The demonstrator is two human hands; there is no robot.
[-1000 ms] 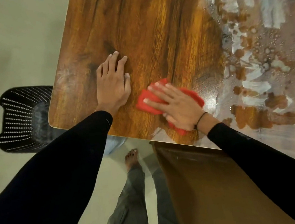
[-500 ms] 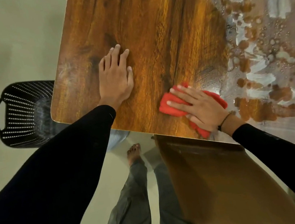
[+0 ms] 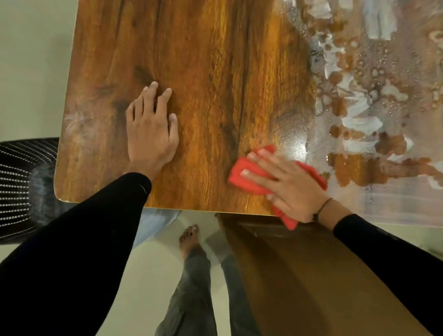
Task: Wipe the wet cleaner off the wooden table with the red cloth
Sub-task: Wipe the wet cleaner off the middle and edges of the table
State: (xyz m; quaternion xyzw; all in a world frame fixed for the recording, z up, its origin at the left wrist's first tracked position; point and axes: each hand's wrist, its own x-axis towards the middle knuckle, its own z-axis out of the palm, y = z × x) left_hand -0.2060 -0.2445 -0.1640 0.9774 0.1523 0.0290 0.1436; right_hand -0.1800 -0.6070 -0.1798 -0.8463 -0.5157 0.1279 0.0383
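The wooden table (image 3: 199,57) fills the upper view, its near left part dry and glossy brown. White foamy wet cleaner (image 3: 372,75) streaks and beads cover the right part. My right hand (image 3: 288,184) presses flat with straight fingers on the folded red cloth (image 3: 241,176) at the table's near edge, just left of the wet area. A corner of the cloth hangs over the edge under my wrist. My left hand (image 3: 152,132) rests flat on the dry wood near the left corner.
A black perforated plastic basket (image 3: 7,192) stands on the floor left of the table corner. A brown wooden chair (image 3: 302,284) sits below the table's near edge, beside my legs (image 3: 187,300) and bare foot on the pale floor.
My right hand slid the red cloth rightward along the near edge toward the wet cleaner. My left hand stayed flat on the dry wood.
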